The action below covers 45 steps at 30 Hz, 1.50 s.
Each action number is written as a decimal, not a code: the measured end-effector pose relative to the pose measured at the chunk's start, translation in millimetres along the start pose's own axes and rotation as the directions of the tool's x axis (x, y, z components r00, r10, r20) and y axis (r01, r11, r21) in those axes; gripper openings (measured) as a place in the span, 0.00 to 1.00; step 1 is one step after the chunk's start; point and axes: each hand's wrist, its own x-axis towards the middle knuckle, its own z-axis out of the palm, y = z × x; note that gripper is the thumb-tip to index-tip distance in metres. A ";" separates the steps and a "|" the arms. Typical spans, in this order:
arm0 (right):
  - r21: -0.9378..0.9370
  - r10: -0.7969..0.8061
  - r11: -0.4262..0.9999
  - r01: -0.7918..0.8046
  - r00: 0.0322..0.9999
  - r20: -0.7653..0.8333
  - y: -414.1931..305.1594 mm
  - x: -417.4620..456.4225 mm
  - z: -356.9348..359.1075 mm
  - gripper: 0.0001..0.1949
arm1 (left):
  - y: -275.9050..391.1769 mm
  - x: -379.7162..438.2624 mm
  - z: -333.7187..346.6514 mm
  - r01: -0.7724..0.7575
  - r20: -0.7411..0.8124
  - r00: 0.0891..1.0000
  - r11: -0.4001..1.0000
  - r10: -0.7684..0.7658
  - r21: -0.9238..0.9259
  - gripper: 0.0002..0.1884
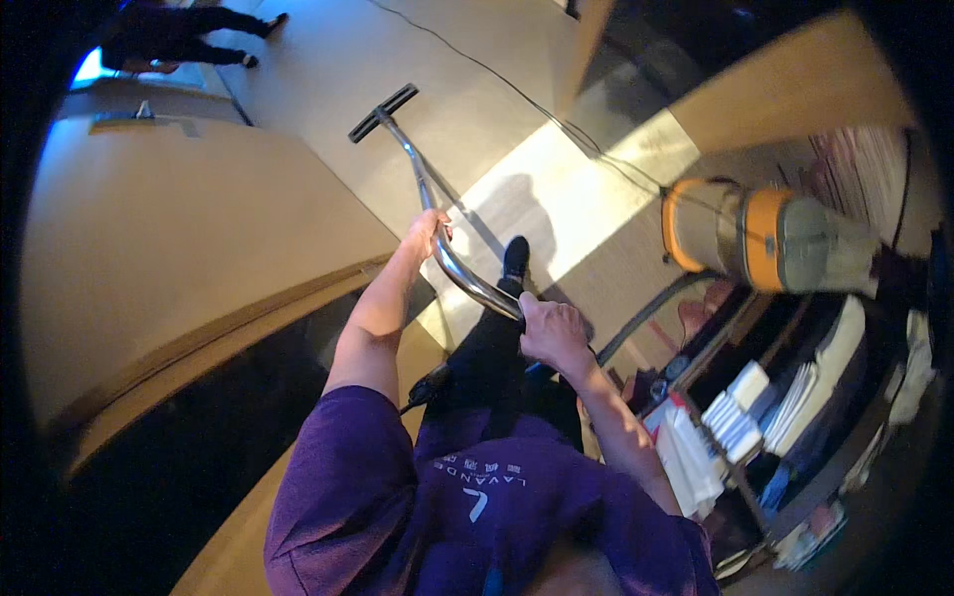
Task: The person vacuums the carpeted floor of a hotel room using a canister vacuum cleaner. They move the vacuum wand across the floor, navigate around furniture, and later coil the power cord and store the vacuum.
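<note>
A bent chrome vacuum wand [463, 273] runs from my body out over the floor. My left hand [427, 232] wraps around its middle, just above the bend. Nearer to me, my right hand [553, 331] is closed around the wand's upper end, where the grip itself is hidden by the fingers. At the far end, a wide dark floor nozzle [383, 113] rests on the light floor. A dark flexible hose [647, 304] leads from near my right hand toward an orange and grey canister vacuum [766, 237] on the right.
A power cord [477, 61] trails across the floor to the vacuum. A housekeeping cart [756, 477] with folded white linens and packets stands close on my right. To the left is a pale, wood-edged panel [201, 223]. Another person's legs [216, 37] show at upper left.
</note>
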 end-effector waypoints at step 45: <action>-0.101 0.369 0.852 -0.513 0.727 -0.579 125.9 -389.3 18.3 0.10 | -285.1 -116.6 401.8 -0.048 0.679 0.677 0.904 -0.283 0.425 0.05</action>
